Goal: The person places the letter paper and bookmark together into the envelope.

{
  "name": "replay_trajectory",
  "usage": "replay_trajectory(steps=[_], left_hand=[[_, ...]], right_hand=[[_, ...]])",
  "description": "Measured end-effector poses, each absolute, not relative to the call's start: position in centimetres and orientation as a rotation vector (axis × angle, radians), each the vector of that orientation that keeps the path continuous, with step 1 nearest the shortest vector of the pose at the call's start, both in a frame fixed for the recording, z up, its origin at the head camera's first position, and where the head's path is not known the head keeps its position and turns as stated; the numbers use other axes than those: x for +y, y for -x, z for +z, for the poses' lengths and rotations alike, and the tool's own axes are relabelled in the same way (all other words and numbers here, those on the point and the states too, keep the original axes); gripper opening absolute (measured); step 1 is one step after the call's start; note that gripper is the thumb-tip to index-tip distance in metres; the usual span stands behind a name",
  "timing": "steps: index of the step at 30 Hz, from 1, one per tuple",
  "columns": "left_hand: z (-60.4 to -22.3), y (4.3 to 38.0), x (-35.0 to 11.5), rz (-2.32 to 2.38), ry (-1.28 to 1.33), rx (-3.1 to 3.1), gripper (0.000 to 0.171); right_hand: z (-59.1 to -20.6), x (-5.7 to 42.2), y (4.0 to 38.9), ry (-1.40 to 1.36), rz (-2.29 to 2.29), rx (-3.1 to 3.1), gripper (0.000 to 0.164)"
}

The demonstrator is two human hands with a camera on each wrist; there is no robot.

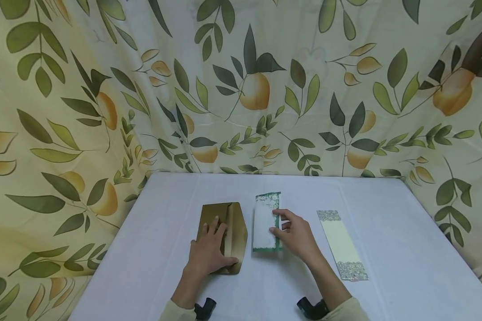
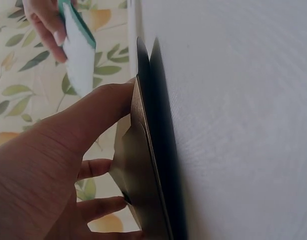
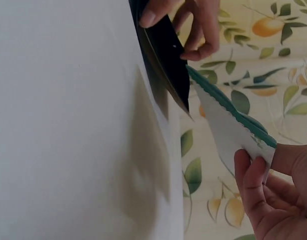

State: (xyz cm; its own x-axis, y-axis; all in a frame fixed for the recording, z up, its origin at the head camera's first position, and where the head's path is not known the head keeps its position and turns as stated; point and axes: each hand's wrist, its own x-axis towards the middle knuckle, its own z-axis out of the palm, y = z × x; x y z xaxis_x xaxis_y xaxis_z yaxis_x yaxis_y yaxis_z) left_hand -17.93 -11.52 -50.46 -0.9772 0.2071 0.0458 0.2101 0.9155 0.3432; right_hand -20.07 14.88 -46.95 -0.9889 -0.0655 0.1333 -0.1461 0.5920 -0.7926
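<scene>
A gold envelope (image 1: 234, 223) lies on the table with its pointed flap spread to the right. My left hand (image 1: 209, 252) rests on it, fingers spread over its face and thumb near the lower flap edge. In the left wrist view the thumb and fingertips touch the envelope (image 2: 138, 165). My right hand (image 1: 299, 234) pinches a folded white card (image 1: 264, 223) with a green floral border by its right edge. The right wrist view shows the card (image 3: 221, 127) raised off the table, between thumb and fingers of the right hand (image 3: 273, 195).
To the right, a long pale-yellow card strip (image 1: 343, 245) with patterned ends lies flat on the white table (image 1: 401, 223). A curtain (image 1: 241, 133) printed with leaves and fruit hangs behind the table and along its left side.
</scene>
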Motion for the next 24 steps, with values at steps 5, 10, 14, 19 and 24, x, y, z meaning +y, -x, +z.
replay_trajectory(steps=[5,10,14,19,24], left_hand=[[-50.7,18.0,-11.5,-0.554,0.347,-3.058,0.095],[-50.7,18.0,-11.5,-0.562,0.357,-3.053,0.096],[-50.7,18.0,-11.3,-0.551,0.361,-3.052,0.096],[-50.7,18.0,-11.1,-0.532,0.389,-3.067,0.096],[-50.8,18.0,-10.8,-0.521,0.416,-3.088,0.094]], right_hand=[[-47.6,13.6,19.9,-0.177,1.415,-2.689,0.051],[-48.1,12.5,19.5,-0.200,1.458,-2.644,0.049],[-48.5,11.8,19.3,-0.221,1.461,-2.654,0.047],[-48.9,11.3,19.2,-0.258,1.462,-2.669,0.044],[-49.1,11.1,19.2,-0.276,1.439,-2.682,0.041]])
